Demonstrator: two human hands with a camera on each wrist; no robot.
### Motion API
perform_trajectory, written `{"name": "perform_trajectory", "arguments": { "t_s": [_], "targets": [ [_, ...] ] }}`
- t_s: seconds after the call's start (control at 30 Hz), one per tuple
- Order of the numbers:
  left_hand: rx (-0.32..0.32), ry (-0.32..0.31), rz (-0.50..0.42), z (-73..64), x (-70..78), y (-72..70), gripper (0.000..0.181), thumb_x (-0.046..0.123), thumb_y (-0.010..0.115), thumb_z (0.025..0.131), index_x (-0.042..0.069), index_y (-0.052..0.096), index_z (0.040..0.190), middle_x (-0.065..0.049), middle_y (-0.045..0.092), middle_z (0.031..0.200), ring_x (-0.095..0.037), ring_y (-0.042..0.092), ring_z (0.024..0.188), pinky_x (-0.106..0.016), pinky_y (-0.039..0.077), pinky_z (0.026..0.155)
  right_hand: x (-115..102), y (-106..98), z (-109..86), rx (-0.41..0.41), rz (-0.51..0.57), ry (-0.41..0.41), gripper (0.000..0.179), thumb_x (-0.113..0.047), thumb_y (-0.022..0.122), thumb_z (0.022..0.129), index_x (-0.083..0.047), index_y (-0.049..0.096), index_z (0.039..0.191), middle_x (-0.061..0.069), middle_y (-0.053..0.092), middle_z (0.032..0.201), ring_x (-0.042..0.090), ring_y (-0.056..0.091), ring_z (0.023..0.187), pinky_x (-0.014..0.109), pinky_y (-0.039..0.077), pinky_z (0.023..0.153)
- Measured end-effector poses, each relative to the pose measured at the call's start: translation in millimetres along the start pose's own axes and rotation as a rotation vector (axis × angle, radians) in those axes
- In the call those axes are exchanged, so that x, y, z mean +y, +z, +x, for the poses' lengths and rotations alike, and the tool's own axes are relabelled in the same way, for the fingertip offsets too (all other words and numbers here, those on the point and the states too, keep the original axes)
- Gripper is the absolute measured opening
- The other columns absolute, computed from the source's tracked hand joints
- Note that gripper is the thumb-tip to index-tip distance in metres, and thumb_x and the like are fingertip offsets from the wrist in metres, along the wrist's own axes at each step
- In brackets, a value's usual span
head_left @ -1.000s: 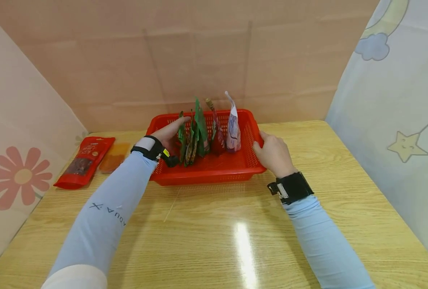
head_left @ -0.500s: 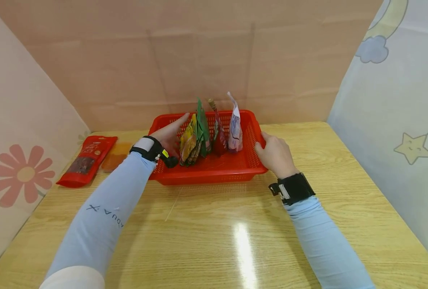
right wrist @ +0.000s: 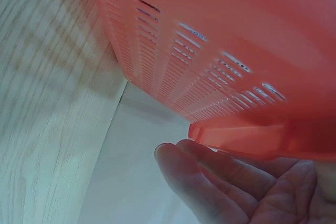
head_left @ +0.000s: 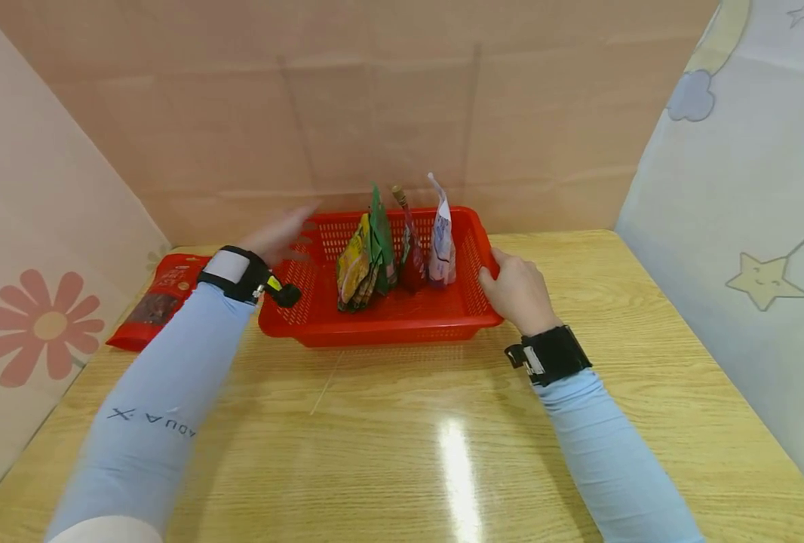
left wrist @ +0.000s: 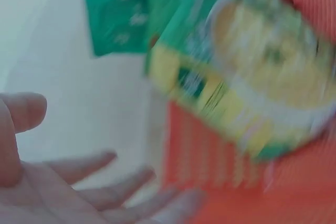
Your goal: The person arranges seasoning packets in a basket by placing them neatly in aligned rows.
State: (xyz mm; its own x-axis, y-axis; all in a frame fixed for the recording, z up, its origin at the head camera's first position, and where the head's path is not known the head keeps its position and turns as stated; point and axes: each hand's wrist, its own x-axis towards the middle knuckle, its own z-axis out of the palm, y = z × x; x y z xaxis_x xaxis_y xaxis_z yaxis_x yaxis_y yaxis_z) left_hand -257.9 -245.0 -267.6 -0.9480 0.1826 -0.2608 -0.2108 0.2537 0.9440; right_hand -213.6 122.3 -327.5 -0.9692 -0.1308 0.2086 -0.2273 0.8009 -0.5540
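Note:
A red plastic basket (head_left: 388, 332) with slotted sides stands at the back of the table. My right hand (head_left: 519, 292) grips its right rim, the thumb over the top. In the right wrist view, the fingers (right wrist: 226, 177) lie under the rim outside the slotted wall. My left hand (head_left: 281, 235), blurred, is above the basket's left end with fingers spread and nothing held. Inside, a yellow-and-green packet (head_left: 354, 264) with a bowl picture (left wrist: 268, 51) leans against a green packet (head_left: 383, 241). Right of these stand a dark red packet (head_left: 412, 260) and a white-and-purple packet (head_left: 441, 249).
A red pouch (head_left: 161, 302) with a dark window lies on the table at the left, partly behind my left forearm. The wooden table (head_left: 388, 437) meets a brown backdrop (head_left: 388, 113) behind the basket. Printed side walls (head_left: 768, 226) flank it.
The yellow-and-green packet has turned its front into view and leans right. My left hand has let go of it and moved left. The right hand stays on the rim.

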Motion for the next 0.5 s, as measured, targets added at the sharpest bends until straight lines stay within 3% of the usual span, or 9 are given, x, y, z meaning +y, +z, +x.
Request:
{"name": "perform_trajectory", "arguments": {
  "t_s": [0.1, 0.23, 0.33, 0.5],
  "targets": [
    [0.110, 0.088, 0.186, -24.0, 7.1, -23.9, 0.070, 0.049, 0.037, 0.105, 0.008, 0.020, 0.158, -0.022, 0.025, 0.158, -0.042, 0.028, 0.142, -0.054, 0.032, 0.112, -1, 0, -0.2, -0.007, 0.007, 0.003, 0.051, -0.020, 0.055, 0.100, 0.004, 0.045, 0.144, 0.023, 0.068, 0.098, 0.025, 0.066, 0.061, 0.033, 0.057, 0.054],
    [0.241, 0.101, 0.345, -49.8, 3.6, -63.2, 0.073, 0.055, 0.039, 0.102, 0.008, 0.026, 0.157, -0.022, 0.034, 0.154, -0.041, 0.037, 0.136, -0.051, 0.038, 0.109, 0, -1, -0.1, -0.007, 0.014, 0.002, 0.051, -0.020, 0.055, 0.100, 0.004, 0.045, 0.144, 0.023, 0.068, 0.098, 0.025, 0.067, 0.062, 0.033, 0.058, 0.055],
    [0.290, 0.061, 0.429, -61.2, -12.8, -95.8, 0.081, 0.062, 0.038, 0.099, 0.007, 0.025, 0.157, -0.027, 0.034, 0.152, -0.045, 0.036, 0.134, -0.054, 0.038, 0.108, 1, -2, 0.1, -0.004, 0.016, 0.000, 0.050, -0.019, 0.055, 0.100, 0.004, 0.046, 0.143, 0.023, 0.068, 0.097, 0.026, 0.067, 0.062, 0.034, 0.058, 0.056],
    [0.337, -0.076, 0.624, -69.1, -57.4, -144.8, 0.092, 0.070, 0.035, 0.094, 0.000, 0.027, 0.154, -0.036, 0.031, 0.148, -0.053, 0.031, 0.129, -0.065, 0.033, 0.105, 6, -4, 0.0, 0.000, 0.011, 0.003, 0.049, -0.018, 0.054, 0.100, 0.005, 0.046, 0.143, 0.023, 0.068, 0.096, 0.026, 0.067, 0.062, 0.033, 0.058, 0.055]
  ]
}}
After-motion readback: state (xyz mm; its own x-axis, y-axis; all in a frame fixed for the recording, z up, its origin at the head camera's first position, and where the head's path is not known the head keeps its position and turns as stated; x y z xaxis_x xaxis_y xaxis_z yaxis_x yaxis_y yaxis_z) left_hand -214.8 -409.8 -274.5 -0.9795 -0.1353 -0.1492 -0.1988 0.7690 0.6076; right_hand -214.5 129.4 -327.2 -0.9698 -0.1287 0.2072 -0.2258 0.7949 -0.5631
